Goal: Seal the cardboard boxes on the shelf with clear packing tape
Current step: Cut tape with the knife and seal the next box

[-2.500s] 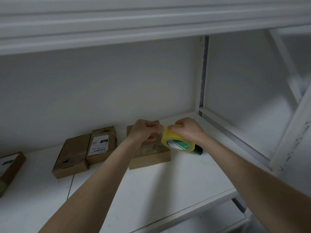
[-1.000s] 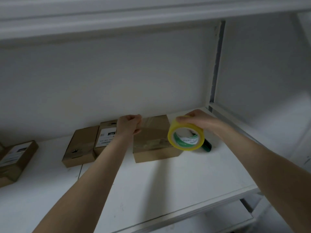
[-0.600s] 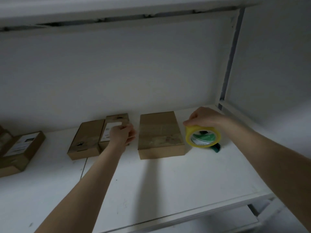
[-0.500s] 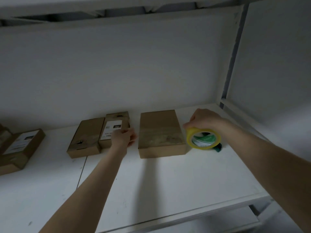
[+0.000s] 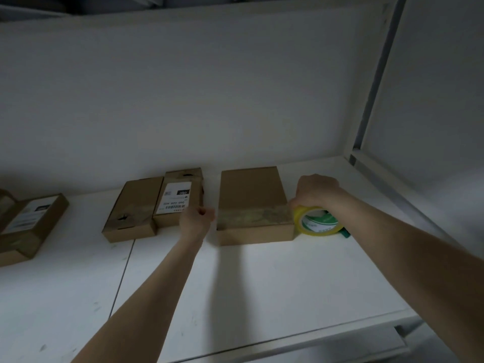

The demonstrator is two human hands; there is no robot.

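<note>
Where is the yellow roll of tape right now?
The tape roll is right of centre in the head view, on the white shelf, gripped by the right hand against the right end of the plain cardboard box.

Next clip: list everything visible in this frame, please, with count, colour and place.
cardboard boxes: at least four, brown, in a row along the shelf's back; far left is cut off.
tape strip: one, clear, across the rightmost box's near end.
tape roll: one, yellow, at that box's right edge.
green object: one, behind the roll, mostly hidden.
shelf: one, white, under everything.
left hand: one, fingers curled at the strip's left end.
right hand: one, grips the roll from above.
</note>
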